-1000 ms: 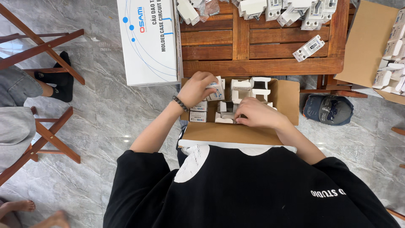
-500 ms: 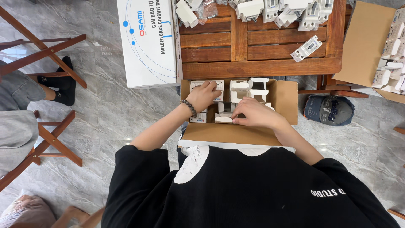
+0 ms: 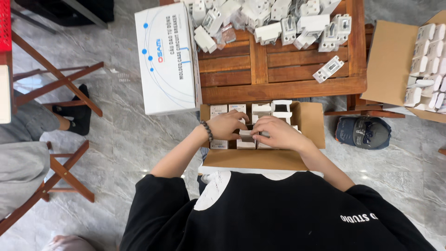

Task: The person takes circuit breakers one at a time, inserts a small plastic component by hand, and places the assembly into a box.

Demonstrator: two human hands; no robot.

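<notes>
Small white cardboard packets (image 3: 246,142), packed in rows inside open brown cardboard carton (image 3: 311,123) at frame centre, just below slatted wooden table (image 3: 278,79). Left hand (image 3: 227,124), beaded bracelet at wrist, resting on packets with fingers curled; right hand (image 3: 278,133) just beside it, fingers bent over one packet, actual grip hidden. On table's far edge, heap of white plastic breakers (image 3: 274,21). Upper left, large white printed box (image 3: 167,58). Right of carton, dark cap (image 3: 364,132) on grey marble floor (image 3: 125,139).

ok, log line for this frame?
left hand: on small white boxes | right hand: same | open brown cardboard carton | below wooden slatted table
</notes>
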